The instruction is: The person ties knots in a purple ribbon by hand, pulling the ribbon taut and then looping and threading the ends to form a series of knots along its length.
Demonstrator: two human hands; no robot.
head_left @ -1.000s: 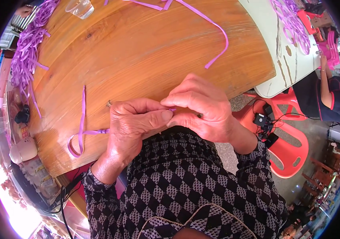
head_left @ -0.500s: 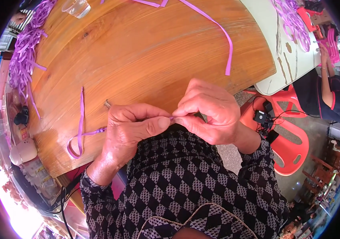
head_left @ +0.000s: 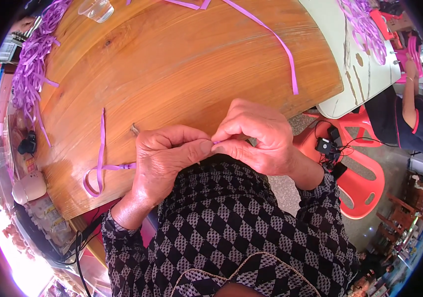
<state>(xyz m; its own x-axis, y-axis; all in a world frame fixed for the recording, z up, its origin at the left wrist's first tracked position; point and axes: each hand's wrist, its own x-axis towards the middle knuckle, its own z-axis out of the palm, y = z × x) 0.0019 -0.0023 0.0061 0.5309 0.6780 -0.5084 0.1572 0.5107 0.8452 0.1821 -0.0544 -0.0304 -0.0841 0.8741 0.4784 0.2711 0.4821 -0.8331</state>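
My left hand (head_left: 168, 153) and my right hand (head_left: 257, 140) meet at the near edge of the wooden table, their fingertips almost touching. Each pinches a purple ribbon, and only a tiny bit of it shows between the thumbs and forefingers. From beneath the left hand, a purple ribbon (head_left: 102, 148) runs out onto the tabletop, where it makes a loop and then a straight tail. Most of what lies inside both grips is hidden by the fingers.
Purple ribbon bundles lie at the left edge (head_left: 32, 79) and on a white table (head_left: 343, 101) at right. A loose ribbon strip (head_left: 276, 37) and a clear plastic cup (head_left: 97, 10) rest farther back. Cables and black devices (head_left: 325, 145) sit on an orange stool (head_left: 365, 193). Another person (head_left: 409, 114) is at right.
Both hands have shifted slightly, the right one a little left and upward, with the pinch kept. The far end of the loose strip at the back has moved slightly right.
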